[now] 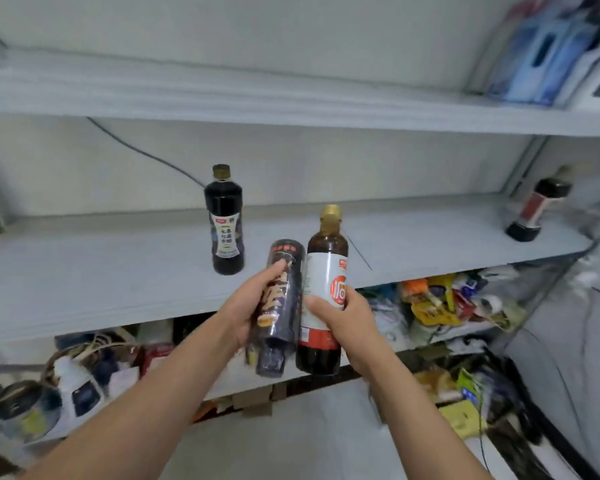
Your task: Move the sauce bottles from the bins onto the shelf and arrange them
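Before the shelf (101,265), left hand (246,306) around a dark bottle (288,306), right hand (347,320) around an amber bottle (326,268).

We record a pale grey shelf (101,271). The black bottle (225,220) carries a gold cap and a white-and-dark label. The black-wrapped bottle (290,296) shows a red top band and orange lettering. The amber bottle (324,271) has a gold cap, a white label, an orange-red mark and a red lower band. The far bottle (534,209) is dark with a red label.
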